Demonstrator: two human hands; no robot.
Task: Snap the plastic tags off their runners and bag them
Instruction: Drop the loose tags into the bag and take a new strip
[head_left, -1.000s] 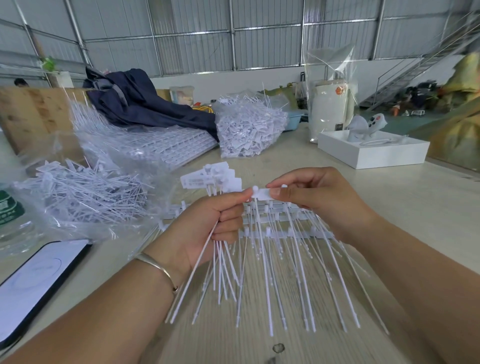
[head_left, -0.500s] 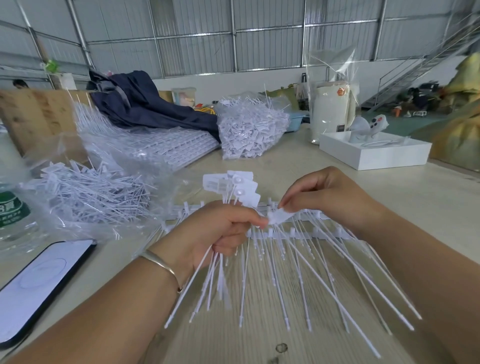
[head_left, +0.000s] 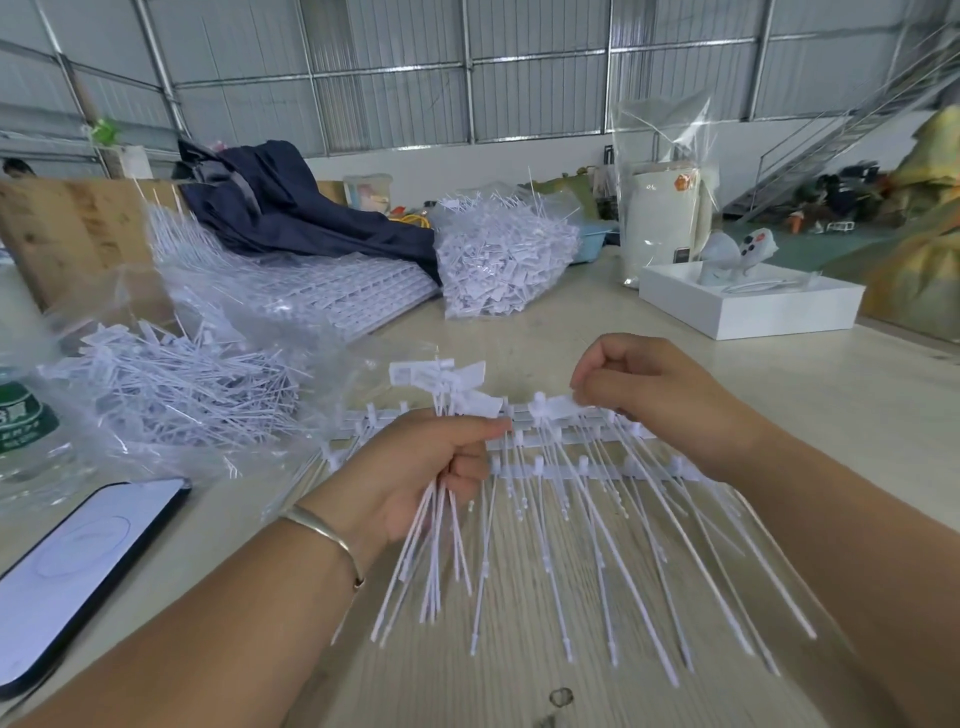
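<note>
While the left hand (head_left: 415, 467) grips a bundle of loose white plastic tags (head_left: 441, 499) in its curled fingers, the right hand (head_left: 654, 400) pinches the flat head of a single tag (head_left: 558, 407) between thumb and fingertips, just above the runners (head_left: 576, 470). The bundle stands nearly upright in the fist: its rectangular label heads fan out above the knuckles, pointing away from the person, and its thin tails hang down towards the person, splaying a little over the wooden table (head_left: 519, 675). The runners are white strips lying across the table from left to right, between and under the two hands. The tags attached to them have long axes running crosswise to the strips, with their tails spreading towards the person like a fan and their tips resting on or just over the tabletop. The pinched tag's head lies roughly level, its long side left to right.

To the left, a clear plastic bag (head_left: 171, 395) holds a heap of detached tags lying mostly sideways. Beyond it sit stacked sheets of unsnapped tags (head_left: 332, 291) and another filled bag (head_left: 504, 265). A phone (head_left: 78, 566) lies near the left forearm, and a bracelet (head_left: 324, 535) circles the left wrist.
</note>
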